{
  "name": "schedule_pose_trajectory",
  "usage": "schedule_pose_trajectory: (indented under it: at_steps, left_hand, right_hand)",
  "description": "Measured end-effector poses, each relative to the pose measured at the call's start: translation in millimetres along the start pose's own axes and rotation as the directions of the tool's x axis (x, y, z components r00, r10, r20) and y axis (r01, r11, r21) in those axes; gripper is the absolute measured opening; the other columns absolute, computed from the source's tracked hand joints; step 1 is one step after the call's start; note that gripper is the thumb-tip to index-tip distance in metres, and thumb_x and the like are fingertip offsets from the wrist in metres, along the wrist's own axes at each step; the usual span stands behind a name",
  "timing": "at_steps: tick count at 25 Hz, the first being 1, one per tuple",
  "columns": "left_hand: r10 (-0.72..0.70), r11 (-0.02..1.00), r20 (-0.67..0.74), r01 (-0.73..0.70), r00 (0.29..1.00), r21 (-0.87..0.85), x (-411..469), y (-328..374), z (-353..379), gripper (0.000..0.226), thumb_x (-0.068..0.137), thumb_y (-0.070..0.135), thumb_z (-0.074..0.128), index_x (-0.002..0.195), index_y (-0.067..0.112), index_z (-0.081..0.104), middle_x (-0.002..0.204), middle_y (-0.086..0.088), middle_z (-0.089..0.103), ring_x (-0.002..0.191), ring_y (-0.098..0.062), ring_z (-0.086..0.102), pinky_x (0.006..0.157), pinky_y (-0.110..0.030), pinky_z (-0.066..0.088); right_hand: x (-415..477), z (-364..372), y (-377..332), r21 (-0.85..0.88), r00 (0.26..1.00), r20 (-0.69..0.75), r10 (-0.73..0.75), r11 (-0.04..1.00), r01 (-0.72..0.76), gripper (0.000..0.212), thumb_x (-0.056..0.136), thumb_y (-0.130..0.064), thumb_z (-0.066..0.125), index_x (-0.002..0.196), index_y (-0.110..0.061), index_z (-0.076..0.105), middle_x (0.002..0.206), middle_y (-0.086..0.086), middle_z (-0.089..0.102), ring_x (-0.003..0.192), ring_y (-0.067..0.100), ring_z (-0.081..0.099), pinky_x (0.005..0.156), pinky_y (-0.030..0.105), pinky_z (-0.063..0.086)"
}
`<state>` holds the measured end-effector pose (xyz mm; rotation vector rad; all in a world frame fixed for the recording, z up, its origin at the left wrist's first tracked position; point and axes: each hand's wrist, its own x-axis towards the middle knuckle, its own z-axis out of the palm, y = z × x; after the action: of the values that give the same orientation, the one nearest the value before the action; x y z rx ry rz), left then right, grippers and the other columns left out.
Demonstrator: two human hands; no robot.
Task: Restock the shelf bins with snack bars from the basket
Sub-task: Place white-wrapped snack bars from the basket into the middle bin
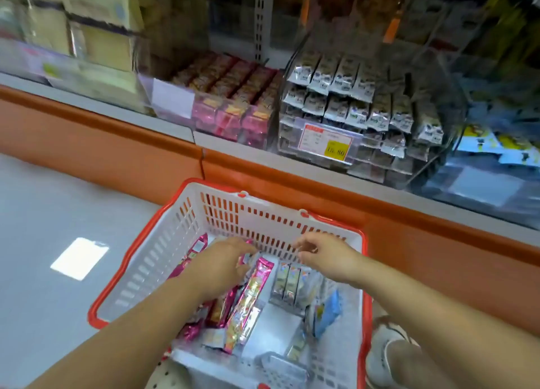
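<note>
Snack bars (248,298): glossy pink foil wrappers.

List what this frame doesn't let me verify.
Head view only.
Left hand: fingertips hidden under the hand among the pink bars; grip unclear.
Price tag: small print blurred, too small.
Upper-left shelf packs: motion-blurred.
Basket: near side cut off by the bottom edge.

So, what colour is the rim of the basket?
Red rim, on a white basket; clearest in the head view.
</note>
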<state>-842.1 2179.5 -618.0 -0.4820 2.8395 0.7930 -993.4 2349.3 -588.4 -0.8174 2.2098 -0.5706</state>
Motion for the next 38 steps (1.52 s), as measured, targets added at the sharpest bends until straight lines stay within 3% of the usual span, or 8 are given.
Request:
schedule_pose_trajectory:
  at_steps: [4, 8, 14, 19, 24, 29, 33, 38]
  left_hand:
    - [-0.151, 0.988, 0.214, 0.157, 0.965, -0.011, -17.6, -39.2, 47.5, 0.046, 0.095, 0.026, 0.056, 0.14, 0.029, 0.048, 0.145, 0.001, 0.047, 0.126, -0.018, 0.049, 0.105, -0.03, 0.039]
    - [-0.228, 0.968, 0.273, 0.247, 0.934, -0.035, -15.8, -63.4, 67.8, 0.048, 0.093, 0.025, 0.057, 0.14, 0.026, 0.047, 0.132, -0.005, 0.058, 0.115, -0.022, 0.056, 0.097, -0.031, 0.043]
    - [-0.317, 0.931, 0.237, 0.349, 0.918, -0.107, -9.6, -78.0, 86.1, 0.046, 0.093, 0.026, 0.06, 0.137, 0.033, 0.049, 0.13, 0.003, 0.058, 0.106, -0.014, 0.057, 0.091, -0.028, 0.045]
    - [-0.324, 0.926, 0.272, 0.362, 0.906, -0.102, -6.2, -72.3, 88.1, 0.046, 0.094, 0.025, 0.059, 0.138, 0.03, 0.047, 0.132, 0.002, 0.057, 0.11, -0.019, 0.059, 0.094, -0.034, 0.05]
    - [-0.282, 0.903, 0.327, 0.364, 0.902, -0.226, -3.0, -46.9, 85.4, 0.045, 0.096, 0.026, 0.056, 0.141, 0.024, 0.046, 0.137, 0.0, 0.055, 0.112, -0.018, 0.059, 0.091, -0.027, 0.047]
    - [-0.193, 0.668, 0.42, 0.432, 0.887, -0.606, -4.5, -10.0, 64.9, 0.046, 0.091, 0.028, 0.065, 0.135, 0.022, 0.052, 0.107, 0.01, 0.064, 0.086, -0.001, 0.063, 0.07, -0.018, 0.05]
    - [-0.176, 0.581, 0.305, 0.348, 0.936, -0.735, -12.3, 17.9, 37.2, 0.03, 0.089, 0.022, 0.067, 0.119, 0.027, 0.065, 0.097, 0.012, 0.074, 0.084, 0.001, 0.068, 0.068, -0.011, 0.05]
    - [-0.15, 0.61, 0.091, 0.164, 0.985, -0.775, -16.7, 67.3, 0.6, 0.018, 0.089, 0.02, 0.067, 0.102, 0.032, 0.07, 0.094, 0.011, 0.074, 0.077, -0.002, 0.069, 0.065, -0.017, 0.052]
  right_hand:
    - [26.5, 93.4, 58.1, 0.361, 0.909, 0.216, 0.356, 0.836, -0.413, 0.029, 0.095, -0.006, 0.051, 0.122, 0.001, 0.059, 0.074, 0.003, 0.05, 0.063, 0.014, 0.047, 0.058, 0.023, 0.039]
    - [52.1, 165.8, 69.9, 0.478, 0.803, 0.38, 0.459, 0.646, -0.595, 0.045, 0.097, -0.003, 0.048, 0.142, -0.006, 0.042, 0.067, 0.006, 0.044, 0.044, 0.012, 0.038, 0.044, 0.019, 0.032]
    - [88.2, 215.6, 77.3, 0.201, 0.852, 0.331, 0.406, 0.852, -0.484, 0.062, 0.096, -0.016, 0.053, 0.15, -0.02, 0.021, 0.133, 0.016, 0.052, 0.062, 0.015, 0.05, 0.049, 0.026, 0.037]
    - [68.8, 212.5, 88.1, 0.398, 0.861, 0.302, 0.409, 0.767, -0.504, 0.035, 0.085, -0.017, 0.072, 0.108, -0.012, 0.046, 0.08, 0.002, 0.054, 0.059, 0.012, 0.05, 0.05, 0.02, 0.039]
    - [52.6, 167.5, 71.9, 0.614, 0.926, 0.195, 0.324, 0.696, -0.373, 0.042, 0.086, -0.023, 0.068, 0.118, -0.024, 0.04, 0.083, 0.006, 0.059, 0.07, 0.018, 0.06, 0.066, 0.031, 0.052]
    - [25.1, 108.8, 55.2, 0.813, 0.974, 0.082, 0.212, 0.551, -0.188, 0.031, 0.088, -0.027, 0.067, 0.113, -0.01, 0.059, 0.081, 0.008, 0.06, 0.07, 0.023, 0.056, 0.067, 0.034, 0.05]
    - [-7.1, 72.0, 40.4, 0.949, 0.986, 0.005, 0.164, 0.311, -0.056, 0.027, 0.102, -0.027, 0.042, 0.114, -0.011, 0.061, 0.094, 0.015, 0.069, 0.081, 0.025, 0.063, 0.071, 0.033, 0.054]
    - [-51.3, 43.6, 12.6, 0.801, 0.986, -0.149, 0.074, 0.594, 0.077, 0.034, 0.093, -0.028, 0.061, 0.123, -0.043, 0.054, 0.108, -0.003, 0.07, 0.098, 0.016, 0.068, 0.083, 0.032, 0.056]
